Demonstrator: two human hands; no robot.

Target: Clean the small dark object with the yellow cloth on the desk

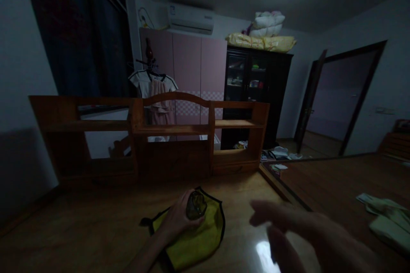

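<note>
My left hand (177, 219) is curled round a small dark glass (196, 204). The room is too dim for me to tell whether it is a jar or a cup. It sits at the far edge of the yellow cloth (198, 241), and I cannot tell whether its base touches the cloth or is lifted just clear. My wrist and forearm lie across the cloth's near left part. The cloth, black along its hem, is spread fairly flat on the desk (80, 230), not gathered or wrapped about the glass, and none of it is in my fingers. My right hand (304, 232) hangs to the right of the cloth, apart from it, fingers loose and spread, gripping nothing and blurred. As I judge it, the glass is firmly taken and the cloth is laid out, but the two have not been worked together: no fold is raised, and my free hand has not reached either one. Beyond the cloth stands the desk's wooden shelf (173, 130), with nothing I can make out on its boards. Well to the right of the cloth, off the desk, a pale garment (387, 219) lies on another wooden surface.
</note>
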